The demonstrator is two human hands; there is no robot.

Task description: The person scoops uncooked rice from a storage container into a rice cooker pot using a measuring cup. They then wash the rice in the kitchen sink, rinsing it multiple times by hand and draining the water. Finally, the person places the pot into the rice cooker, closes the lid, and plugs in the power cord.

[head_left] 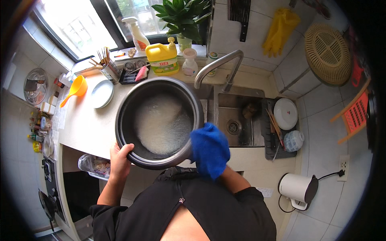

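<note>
A dark cooking pot [159, 85], which looks like a rice cooker's inner pot, is held tilted in front of my body. White rice [159, 124] in cloudy water lies in its bottom. My left hand [120, 158] grips the pot's lower left side, thumb up on the rim. At the right side, a blue cloth [210, 150] is bunched against the pot's outer wall. My right hand is wrapped in that cloth, so its fingers are hidden; only the right forearm [235, 179] shows behind it.
A steel sink [241, 134] with a curved faucet [219, 64] lies to the right, beside a dish rack [273, 150]. A white kettle [295, 188] stands at the lower right. Plates [102, 93], an orange ladle [76, 88] and a yellow jug [163, 58] stand on the counter.
</note>
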